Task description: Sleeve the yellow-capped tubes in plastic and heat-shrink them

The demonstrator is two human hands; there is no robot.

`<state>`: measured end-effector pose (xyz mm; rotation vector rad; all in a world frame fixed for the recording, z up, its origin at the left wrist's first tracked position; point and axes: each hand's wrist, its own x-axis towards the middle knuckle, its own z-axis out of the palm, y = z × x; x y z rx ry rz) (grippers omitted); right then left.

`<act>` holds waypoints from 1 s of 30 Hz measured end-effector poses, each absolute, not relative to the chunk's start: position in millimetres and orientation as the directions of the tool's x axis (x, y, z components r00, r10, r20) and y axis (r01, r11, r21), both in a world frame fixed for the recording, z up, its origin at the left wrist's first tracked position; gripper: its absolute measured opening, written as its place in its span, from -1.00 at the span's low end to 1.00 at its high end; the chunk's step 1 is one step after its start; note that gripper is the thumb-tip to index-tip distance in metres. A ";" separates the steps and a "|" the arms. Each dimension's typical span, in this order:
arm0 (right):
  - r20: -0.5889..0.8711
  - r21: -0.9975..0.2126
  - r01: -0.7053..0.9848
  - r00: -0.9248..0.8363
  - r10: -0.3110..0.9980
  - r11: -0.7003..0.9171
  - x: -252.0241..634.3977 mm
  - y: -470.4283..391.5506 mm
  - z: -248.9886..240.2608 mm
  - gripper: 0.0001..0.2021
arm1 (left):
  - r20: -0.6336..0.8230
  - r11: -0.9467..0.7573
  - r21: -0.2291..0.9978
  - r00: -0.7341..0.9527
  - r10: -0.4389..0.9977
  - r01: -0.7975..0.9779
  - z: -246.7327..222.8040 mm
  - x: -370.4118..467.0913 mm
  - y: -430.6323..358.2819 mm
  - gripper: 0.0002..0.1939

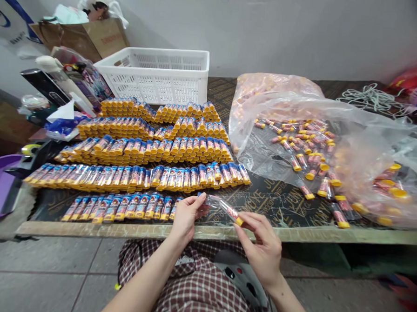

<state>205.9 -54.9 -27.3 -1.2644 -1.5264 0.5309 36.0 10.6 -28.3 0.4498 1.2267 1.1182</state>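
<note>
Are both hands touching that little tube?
Touching. The head view shows the left hand pinching the tube at its clear end, the right hand at its yellow cap.

Bright, even light falls from above, with soft, faint shadows. The clear plastic bag [335,134] throws white glare (its far contents look hazy). The wide lens bends the surface [225,232] edge, corners darken, and the right edge smears.

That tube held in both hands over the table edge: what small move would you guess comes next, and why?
Probably laying the tube at the right end of the front row. Both the left hand and right hand pinch it beside that row, which is shorter than the rows behind.
</note>
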 end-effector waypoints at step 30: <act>0.386 -0.884 0.153 -0.292 0.875 0.442 203.3 -43.6 -37.0 -0.13 | -0.491 0.621 0.750 0.437 0.754 -0.228 -9.4 45.9 -17.0 -0.63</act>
